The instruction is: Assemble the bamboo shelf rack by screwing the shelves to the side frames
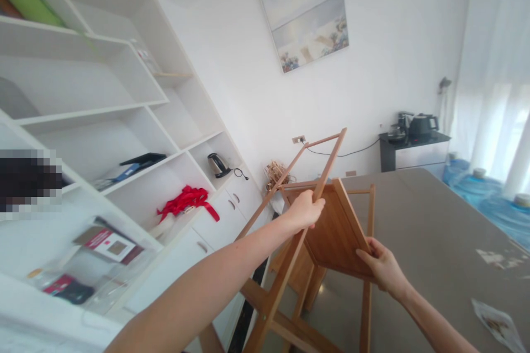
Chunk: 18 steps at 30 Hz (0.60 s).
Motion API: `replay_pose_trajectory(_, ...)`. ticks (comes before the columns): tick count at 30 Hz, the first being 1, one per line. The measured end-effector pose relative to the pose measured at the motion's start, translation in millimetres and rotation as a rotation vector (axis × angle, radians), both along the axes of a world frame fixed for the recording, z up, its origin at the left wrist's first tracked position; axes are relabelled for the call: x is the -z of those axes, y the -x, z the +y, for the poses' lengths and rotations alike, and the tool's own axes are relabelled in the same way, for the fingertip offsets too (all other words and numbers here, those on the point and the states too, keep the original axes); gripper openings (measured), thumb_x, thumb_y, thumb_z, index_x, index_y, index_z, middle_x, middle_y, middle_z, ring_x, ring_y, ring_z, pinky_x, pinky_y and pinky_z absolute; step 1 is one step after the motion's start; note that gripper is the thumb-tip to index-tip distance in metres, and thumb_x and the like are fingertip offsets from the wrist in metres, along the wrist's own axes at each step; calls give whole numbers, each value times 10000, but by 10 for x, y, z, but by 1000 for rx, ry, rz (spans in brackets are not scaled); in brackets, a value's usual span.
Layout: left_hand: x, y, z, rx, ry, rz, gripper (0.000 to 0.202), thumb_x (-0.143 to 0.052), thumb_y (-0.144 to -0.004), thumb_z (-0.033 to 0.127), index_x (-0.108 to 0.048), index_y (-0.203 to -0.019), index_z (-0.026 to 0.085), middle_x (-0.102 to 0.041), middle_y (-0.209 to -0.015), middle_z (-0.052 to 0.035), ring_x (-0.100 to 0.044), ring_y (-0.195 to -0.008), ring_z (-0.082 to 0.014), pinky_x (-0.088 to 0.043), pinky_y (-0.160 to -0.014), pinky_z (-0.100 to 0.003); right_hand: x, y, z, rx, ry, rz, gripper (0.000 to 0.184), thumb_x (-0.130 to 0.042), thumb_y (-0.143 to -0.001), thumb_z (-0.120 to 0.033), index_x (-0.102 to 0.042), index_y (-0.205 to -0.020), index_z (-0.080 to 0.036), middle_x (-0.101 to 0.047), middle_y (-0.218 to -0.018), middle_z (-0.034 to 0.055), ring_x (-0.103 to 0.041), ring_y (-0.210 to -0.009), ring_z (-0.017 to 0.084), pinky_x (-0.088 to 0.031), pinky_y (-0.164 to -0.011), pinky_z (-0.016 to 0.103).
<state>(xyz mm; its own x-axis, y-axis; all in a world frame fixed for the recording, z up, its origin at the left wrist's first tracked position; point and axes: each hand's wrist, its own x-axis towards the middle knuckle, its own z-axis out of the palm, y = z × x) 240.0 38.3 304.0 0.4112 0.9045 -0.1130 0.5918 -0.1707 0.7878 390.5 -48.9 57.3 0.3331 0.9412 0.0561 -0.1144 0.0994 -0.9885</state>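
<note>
A folding wooden frame (285, 265) with long slanted legs and crossbars, like a folding chair or step stool, stands tilted in front of me. My left hand (305, 212) is wrapped around one of its long rails, below the upper crossbar. Hinged or resting within the frame is a flat wooden panel (331, 226) with a raised border. My right hand (384, 266) pinches this panel's right edge, thumb on the near face. Part of the frame's lower end falls outside the view.
A grey table (418, 220) spreads to the right, carrying a small clear packet (499, 322). White shelves (124, 116) on the left hold a kettle (218, 165) and red ribbon (186, 202). Large blue water bottles (478, 185) and a black-topped cabinet (414, 146) stand at the far right.
</note>
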Motion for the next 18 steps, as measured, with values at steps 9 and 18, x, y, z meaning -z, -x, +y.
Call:
replay_pose_trajectory(9,410,-178,-246,189,115,130,222,-514,-838,375,-531,-912,166,-569,-502,-7,-488,-340,-145,-314,-340,-226,486,-182,-116,65,110,-121,172,-653,-586,-292,-629,-739,-218,-666,-665,-30,-622,-681,217,-505,-659,322)
replay_pose_trajectory(18,588,-48,-333,365,133,165,336,-652,-752,419,-612,-978,173,-670,-629,-51,-632,-520,-211,-459,-511,-292,700,-166,-283,51,205,-71,387,-662,-632,-329,-681,-990,-183,-767,-935,40,-696,-920,318,-558,-817,407)
